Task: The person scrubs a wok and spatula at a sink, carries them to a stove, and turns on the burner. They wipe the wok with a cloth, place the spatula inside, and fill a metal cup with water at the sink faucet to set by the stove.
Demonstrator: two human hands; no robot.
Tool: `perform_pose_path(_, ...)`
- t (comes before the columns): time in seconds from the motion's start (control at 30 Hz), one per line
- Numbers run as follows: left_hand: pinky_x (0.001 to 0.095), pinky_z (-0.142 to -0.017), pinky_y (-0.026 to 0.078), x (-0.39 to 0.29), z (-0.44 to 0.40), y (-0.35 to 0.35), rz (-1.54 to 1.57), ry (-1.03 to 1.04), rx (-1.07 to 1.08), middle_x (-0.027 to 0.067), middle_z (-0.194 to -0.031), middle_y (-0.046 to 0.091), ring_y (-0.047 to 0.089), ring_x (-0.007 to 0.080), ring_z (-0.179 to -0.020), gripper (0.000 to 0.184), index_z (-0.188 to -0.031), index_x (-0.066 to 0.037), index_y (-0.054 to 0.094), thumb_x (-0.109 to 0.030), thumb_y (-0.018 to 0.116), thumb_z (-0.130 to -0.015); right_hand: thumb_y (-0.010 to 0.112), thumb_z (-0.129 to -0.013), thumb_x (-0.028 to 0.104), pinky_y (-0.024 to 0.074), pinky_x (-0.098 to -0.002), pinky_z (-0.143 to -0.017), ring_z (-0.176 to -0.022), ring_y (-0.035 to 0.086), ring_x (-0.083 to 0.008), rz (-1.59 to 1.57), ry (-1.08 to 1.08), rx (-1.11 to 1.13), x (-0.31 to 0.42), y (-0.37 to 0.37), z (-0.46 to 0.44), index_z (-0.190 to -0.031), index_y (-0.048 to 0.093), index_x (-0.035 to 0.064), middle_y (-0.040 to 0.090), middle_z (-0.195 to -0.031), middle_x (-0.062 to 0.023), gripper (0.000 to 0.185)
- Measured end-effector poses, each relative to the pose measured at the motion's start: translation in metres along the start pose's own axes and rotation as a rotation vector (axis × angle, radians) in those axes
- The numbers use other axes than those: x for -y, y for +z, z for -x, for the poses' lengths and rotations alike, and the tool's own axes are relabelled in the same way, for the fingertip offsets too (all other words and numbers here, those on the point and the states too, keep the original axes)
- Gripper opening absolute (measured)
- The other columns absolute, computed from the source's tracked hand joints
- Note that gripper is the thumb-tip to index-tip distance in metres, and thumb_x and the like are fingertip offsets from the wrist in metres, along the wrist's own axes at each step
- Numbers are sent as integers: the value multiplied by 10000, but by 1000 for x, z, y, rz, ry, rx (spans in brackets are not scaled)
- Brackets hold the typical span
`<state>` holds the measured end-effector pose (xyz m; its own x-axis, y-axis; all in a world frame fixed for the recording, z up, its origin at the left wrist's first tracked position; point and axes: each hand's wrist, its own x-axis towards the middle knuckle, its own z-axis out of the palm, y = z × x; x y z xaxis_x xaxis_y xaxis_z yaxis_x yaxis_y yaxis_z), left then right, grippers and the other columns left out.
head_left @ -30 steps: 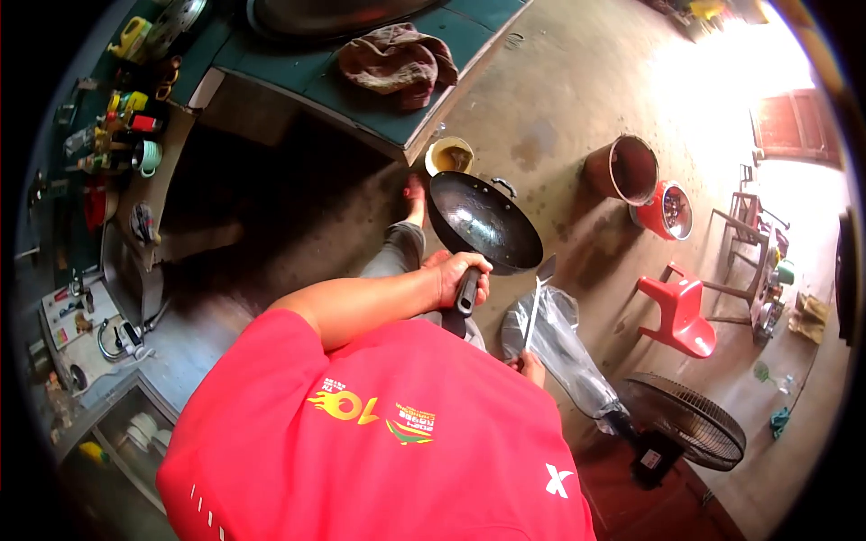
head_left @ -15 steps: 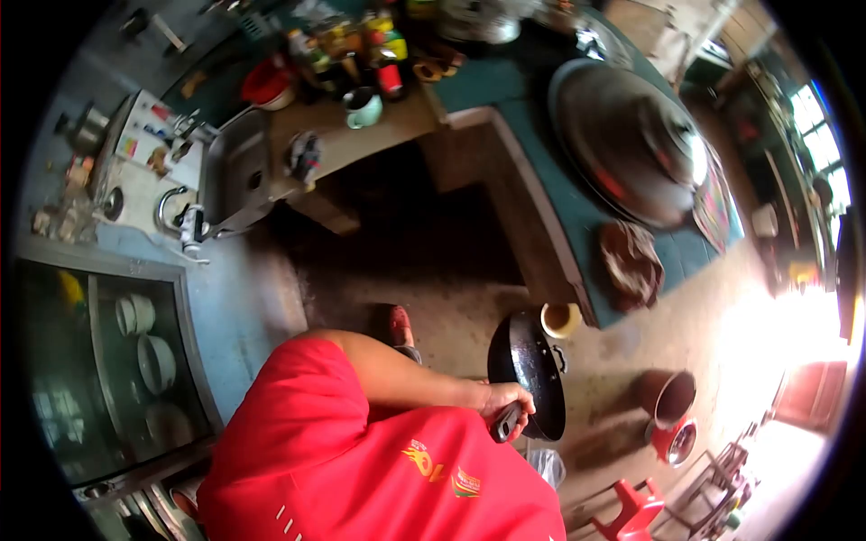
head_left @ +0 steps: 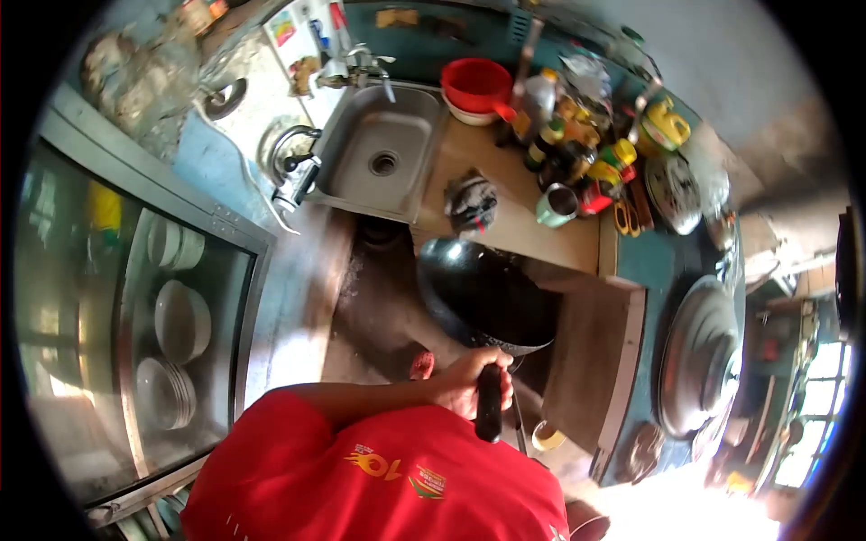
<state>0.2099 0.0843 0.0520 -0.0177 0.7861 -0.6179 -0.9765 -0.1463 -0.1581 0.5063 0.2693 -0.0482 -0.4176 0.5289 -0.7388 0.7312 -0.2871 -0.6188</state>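
My left hand (head_left: 478, 383) is closed around the black handle of a wok (head_left: 492, 302). The dark wok hangs in front of my body, below the counter edge and close to the sink (head_left: 383, 144). Its hollow side looks bare, with a bright glint near the left rim. A crumpled grey cloth (head_left: 471, 202) lies on the counter just beyond the wok. My right hand is out of sight.
A faucet (head_left: 293, 167) stands left of the sink. A red basin (head_left: 475, 86), a mug (head_left: 557, 206) and several bottles crowd the counter. On the right is a large domed lid (head_left: 699, 356). A glass-door cabinet (head_left: 180, 325) flanks my left, and a yellowish bowl (head_left: 547, 436) sits on the floor.
My view has turned left toward the sink. My left hand has carried the wok along, from beside the teal counter's corner to just before the sink counter.
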Motion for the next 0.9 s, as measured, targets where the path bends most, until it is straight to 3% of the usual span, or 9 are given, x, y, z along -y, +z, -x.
perform_pose_path(0.1, 232, -544, 383, -37, 25, -2, 227, 53, 263, -25, -602, 378, 401, 92, -555, 246, -626, -97, 427, -161, 576, -811, 608, -820, 171, 396, -244, -426, -480, 496, -88, 141, -96, 100, 60, 8, -20, -779, 579, 54, 534, -581, 2, 127)
perform_pose_path(0.2, 241, -563, 414, -60, 43, -6, 463, 53, 365, -2, -625, 440, 460, 96, -591, 250, -607, -72, 452, -130, 560, -825, 620, -813, 158, 396, -239, -425, -476, 492, -80, 260, -191, 210, 112, 10, -43, -788, 582, 51, 533, -578, 5, 116)
perform_pose_path(0.3, 236, -611, 450, -79, 69, 24, 383, 173, 235, 34, -648, 493, 517, 126, -615, 243, -609, -21, 530, -127, 551, -827, 631, -806, 146, 396, -235, -423, -471, 488, -72, 402, -230, 333, 176, 16, -71, -796, 585, 48, 532, -575, 9, 109)
perform_pose_path(0.37, 244, -618, 453, -97, 70, 40, 356, 249, 169, 47, -659, 508, 524, 137, -623, 249, -618, -16, 537, -146, 546, -830, 670, -768, 135, 339, -244, -327, -375, 445, -84, 359, -275, 525, 225, 25, -100, -726, 547, 42, 486, -507, 1, 159)
perform_pose_path(0.47, 282, -626, 456, -107, 64, 48, 109, 503, 55, 74, -622, 495, 522, 178, -623, 300, -626, -10, 548, -225, 510, -831, 681, -768, 141, 350, -234, -343, -389, 453, -78, 578, -306, 591, 282, 49, -131, -728, 549, 48, 484, -513, 9, 167)
perform_pose_path(0.7, 254, -526, 421, -110, 57, -5, 546, 575, 212, 12, -566, 452, 461, 128, -533, 266, -552, -88, 417, -146, 546, -778, 705, -773, 152, 354, -215, -373, -416, 426, -55, 559, -390, 796, 338, 138, -169, -731, 515, 82, 462, -530, 30, 207)
perform_pose_path(0.73, 263, -529, 424, -106, 59, -5, 588, 646, 116, 18, -555, 442, 446, 129, -516, 252, -562, -82, 425, -135, 545, -778, 701, -779, 152, 342, -216, -373, -418, 406, -49, 530, -431, 786, 340, 153, -173, -737, 500, 91, 448, -529, 35, 214)
perform_pose_path(0.83, 368, -590, 469, -97, 71, 3, 740, 746, 80, 90, -579, 506, 522, 255, -548, 215, -598, -42, 469, -155, 544, -765, 683, -795, 138, 315, -221, -384, -423, 371, -45, 516, -452, 1025, 337, 189, -196, -754, 473, 107, 422, -536, 40, 217)
perform_pose_path(0.9, 377, -605, 479, -92, 69, 2, 795, 805, 107, 93, -589, 510, 519, 252, -557, 185, -618, -39, 474, -147, 538, -753, 651, -822, 125, 295, -220, -401, -439, 369, -48, 492, -499, 998, 340, 212, -185, -757, 453, 113, 423, -557, 37, 208)
